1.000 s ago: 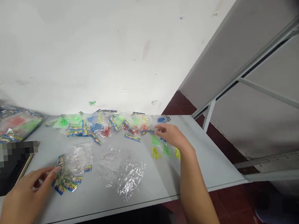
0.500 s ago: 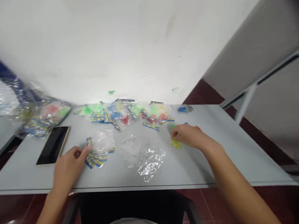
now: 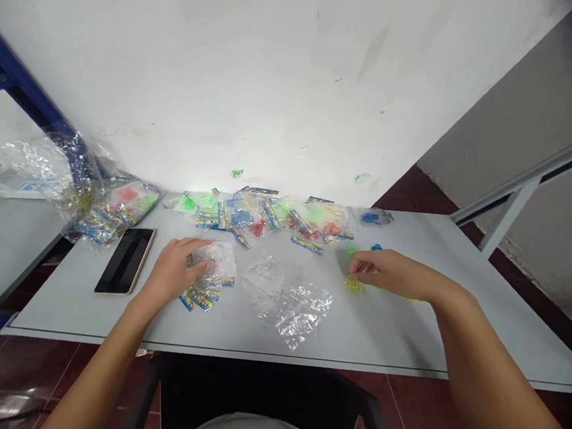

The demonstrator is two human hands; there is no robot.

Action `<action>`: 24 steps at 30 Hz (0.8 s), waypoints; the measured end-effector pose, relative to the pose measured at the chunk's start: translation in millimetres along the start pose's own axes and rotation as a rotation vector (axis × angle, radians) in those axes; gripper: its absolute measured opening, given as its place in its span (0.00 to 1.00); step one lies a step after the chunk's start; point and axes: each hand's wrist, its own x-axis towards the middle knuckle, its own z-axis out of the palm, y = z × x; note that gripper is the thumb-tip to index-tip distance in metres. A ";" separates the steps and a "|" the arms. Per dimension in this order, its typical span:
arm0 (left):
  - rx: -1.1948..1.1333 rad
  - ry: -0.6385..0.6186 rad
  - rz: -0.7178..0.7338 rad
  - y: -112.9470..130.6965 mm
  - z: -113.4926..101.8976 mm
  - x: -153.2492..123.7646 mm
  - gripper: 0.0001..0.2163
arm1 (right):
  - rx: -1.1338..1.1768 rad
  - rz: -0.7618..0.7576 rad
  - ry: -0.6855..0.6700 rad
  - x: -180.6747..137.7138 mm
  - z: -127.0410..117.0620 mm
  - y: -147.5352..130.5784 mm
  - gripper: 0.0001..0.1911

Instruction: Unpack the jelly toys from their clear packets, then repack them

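Observation:
My left hand [image 3: 179, 269] rests over a small stack of clear packets [image 3: 220, 260] with colourful printed header strips, its fingers and thumb apart. More header strips [image 3: 200, 299] fan out below the thumb. On the right, my right hand [image 3: 388, 271] is closed in a pinch at the upper edge of a small yellow plastic piece [image 3: 355, 286]. Whether the fingertips grip that piece or something smaller is hidden. Just behind the hand show a small green piece [image 3: 350, 251] and a blue piece [image 3: 376, 247]. Crumpled clear plastic bags [image 3: 302, 310] lie between my hands.
Filled packets [image 3: 281, 215] with green, blue and red contents line the wall. A packet with blue contents [image 3: 374, 217] lies at the back right. A phone [image 3: 126, 260] lies on the left, near a large clear bag of packets [image 3: 132, 198]. The table's front edge [image 3: 279, 364] faces me.
My left hand has shifted from the packets' label edge onto the packets, its fingers spreading. My right hand stays by the yellow piece. The whole view has swung a little.

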 end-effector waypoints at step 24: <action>0.063 -0.052 0.318 95.5 43.4 -4.1 0.12 | 0.760 0.028 -0.030 73.1 49.7 -61.2 0.16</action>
